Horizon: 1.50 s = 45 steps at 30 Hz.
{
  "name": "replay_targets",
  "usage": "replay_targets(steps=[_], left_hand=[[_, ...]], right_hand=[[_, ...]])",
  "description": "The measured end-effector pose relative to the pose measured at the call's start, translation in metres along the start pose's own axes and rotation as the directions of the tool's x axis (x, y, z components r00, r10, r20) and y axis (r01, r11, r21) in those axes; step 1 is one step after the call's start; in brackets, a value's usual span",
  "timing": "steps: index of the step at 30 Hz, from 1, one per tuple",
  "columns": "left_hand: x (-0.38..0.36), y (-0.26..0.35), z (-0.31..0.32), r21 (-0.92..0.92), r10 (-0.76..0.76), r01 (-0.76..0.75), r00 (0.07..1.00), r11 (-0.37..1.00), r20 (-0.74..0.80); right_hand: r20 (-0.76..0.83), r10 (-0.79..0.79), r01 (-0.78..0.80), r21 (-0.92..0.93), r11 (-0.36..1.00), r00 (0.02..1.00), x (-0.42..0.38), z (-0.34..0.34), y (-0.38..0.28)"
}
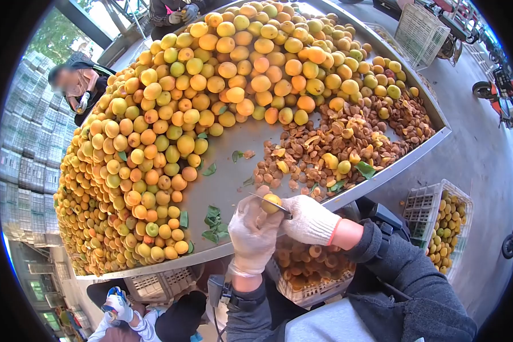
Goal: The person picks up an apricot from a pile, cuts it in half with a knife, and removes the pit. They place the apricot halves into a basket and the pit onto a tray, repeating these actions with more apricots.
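My left hand [253, 235], in a pale glove, is closed around a yellow apricot [271, 203] near the table's front edge. My right hand [310, 219], in a white knit glove, grips a knife [278, 208] whose blade lies against the fruit. Behind them a big heap of apricots [228, 69] covers much of the metal table [233, 183]. Brown pits [302, 151] are piled to the right, with a few fruits and bits of flesh among them. Green leaves [212, 222] lie on the metal left of my hands.
Below my hands stands a crate of halved apricots [313, 271]. Another crate [419, 225] at the right holds whole fruit. The table's raised rim [382, 171] runs along the front. Gloved co-workers sit at the upper left, top and lower left.
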<state>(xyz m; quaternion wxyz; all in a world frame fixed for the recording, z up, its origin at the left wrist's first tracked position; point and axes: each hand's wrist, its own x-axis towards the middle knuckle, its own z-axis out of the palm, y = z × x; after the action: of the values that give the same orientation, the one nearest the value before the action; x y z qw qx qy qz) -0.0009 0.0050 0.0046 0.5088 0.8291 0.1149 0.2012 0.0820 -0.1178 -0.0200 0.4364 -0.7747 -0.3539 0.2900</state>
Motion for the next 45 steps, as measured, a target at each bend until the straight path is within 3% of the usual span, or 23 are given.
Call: replay_targets(steps=[1, 2, 4, 8, 10, 11, 13, 15, 17, 20, 23, 25, 26, 27, 29, 30, 32, 36, 39, 40, 41, 43, 45], left_hand=[[-0.001, 0.002, 0.003, -0.262, -0.157, 0.147, 0.987, 0.954, -0.018], [-0.001, 0.000, 0.005, -0.264, -0.153, 0.142, 0.988, 0.954, -0.020], [-0.001, -0.007, 0.008, -0.721, -0.284, 0.221, 0.958, 0.657, 0.036], [-0.005, -0.004, 0.002, -0.701, -0.361, 0.343, 0.924, 0.625, 0.130], [-0.007, -0.003, 0.004, -0.521, -0.303, 0.273, 0.952, 0.809, 0.028], [-0.007, -0.002, 0.005, -0.523, -0.302, 0.277, 0.952, 0.806, 0.039], [-0.005, 0.000, 0.006, -0.270, -0.102, 0.094, 0.995, 0.958, -0.017], [-0.006, -0.003, 0.006, -0.302, -0.114, 0.108, 0.993, 0.947, -0.003], [-0.006, -0.004, 0.003, -0.327, -0.128, 0.123, 0.992, 0.937, 0.007], [-0.006, -0.004, 0.000, -0.420, -0.232, 0.252, 0.968, 0.872, 0.099], [0.000, -0.003, -0.005, -0.609, -0.245, 0.268, 0.962, 0.747, 0.122], [0.007, -0.001, -0.013, -0.735, -0.338, 0.238, 0.941, 0.635, 0.013], [0.009, 0.003, -0.015, -0.697, -0.387, 0.273, 0.922, 0.662, -0.006], [0.007, -0.001, -0.013, -0.699, -0.389, 0.271, 0.921, 0.662, -0.011], [0.004, -0.011, -0.001, -0.212, -0.185, 0.172, 0.982, 0.962, -0.046], [0.003, -0.006, 0.002, -0.215, -0.186, 0.174, 0.982, 0.961, -0.036], [0.003, 0.006, 0.005, 0.086, 0.002, -0.003, 1.000, 0.996, 0.015], [-0.004, -0.008, 0.010, 0.115, 0.090, -0.090, 0.996, 0.989, 0.005], [-0.007, -0.012, 0.006, -0.061, 0.023, -0.020, 0.999, 0.998, 0.047], [-0.005, -0.006, 0.002, -0.382, -0.198, 0.199, 0.979, 0.902, 0.043], [-0.004, -0.002, 0.000, -0.654, -0.396, 0.366, 0.912, 0.662, 0.109], [0.000, -0.007, 0.002, -0.689, -0.373, 0.316, 0.925, 0.652, 0.071], [0.001, -0.005, -0.002, -0.781, -0.407, 0.360, 0.901, 0.511, 0.149]], right_hand=[[-0.054, 0.006, -0.007, -0.010, 1.000, 0.999, -0.001, 0.000, -0.007], [-0.108, 0.010, -0.012, -0.019, 1.000, 0.994, -0.003, 0.000, -0.012], [-0.144, -0.016, 0.009, -0.048, 0.999, 0.989, -0.007, -0.001, -0.017], [-0.191, -0.044, 0.017, -0.142, 0.990, 0.981, -0.010, 0.000, -0.017], [-0.191, -0.024, -0.011, -0.177, 0.984, 0.981, -0.010, -0.001, -0.018], [-0.201, 0.005, -0.048, -0.209, 0.977, 0.980, -0.011, -0.002, -0.018], [-0.165, 0.031, -0.063, -0.192, 0.979, 0.986, -0.013, -0.006, -0.021], [-0.130, 0.049, -0.071, -0.173, 0.982, 0.990, -0.012, -0.010, -0.021], [0.067, 0.088, -0.098, 0.166, 0.981, 0.994, -0.012, -0.013, -0.018], [0.251, 0.094, -0.180, 0.346, 0.921, 0.963, -0.008, -0.014, -0.013], [0.256, 0.057, -0.138, 0.313, 0.940, 0.965, -0.010, -0.023, -0.024], [0.202, 0.039, -0.105, 0.325, 0.940, 0.979, -0.013, -0.036, -0.029], [0.150, 0.030, -0.079, 0.334, 0.939, 0.988, -0.016, -0.045, -0.032], [0.140, 0.128, -0.178, 0.448, 0.876, 0.982, -0.019, -0.056, -0.040], [-0.098, 0.140, -0.052, 0.607, 0.793, 0.985, -0.016, -0.046, -0.037], [-0.104, 0.148, -0.055, 0.609, 0.791, 0.983, -0.014, -0.043, -0.037], [-0.256, 0.082, -0.028, 0.208, 0.978, 0.963, -0.011, -0.042, -0.035], [-0.056, 0.128, -0.087, 0.470, 0.879, 0.990, -0.012, -0.050, -0.034], [0.027, 0.231, -0.205, 0.572, 0.794, 0.972, -0.014, -0.054, -0.039], [0.059, 0.222, -0.207, 0.645, 0.736, 0.973, -0.015, -0.054, -0.036], [0.060, 0.220, -0.206, 0.646, 0.735, 0.974, -0.016, -0.055, -0.036], [0.158, 0.252, -0.295, 0.607, 0.738, 0.955, -0.015, -0.062, -0.039], [0.253, 0.217, -0.322, 0.523, 0.789, 0.943, -0.021, -0.076, -0.037]])
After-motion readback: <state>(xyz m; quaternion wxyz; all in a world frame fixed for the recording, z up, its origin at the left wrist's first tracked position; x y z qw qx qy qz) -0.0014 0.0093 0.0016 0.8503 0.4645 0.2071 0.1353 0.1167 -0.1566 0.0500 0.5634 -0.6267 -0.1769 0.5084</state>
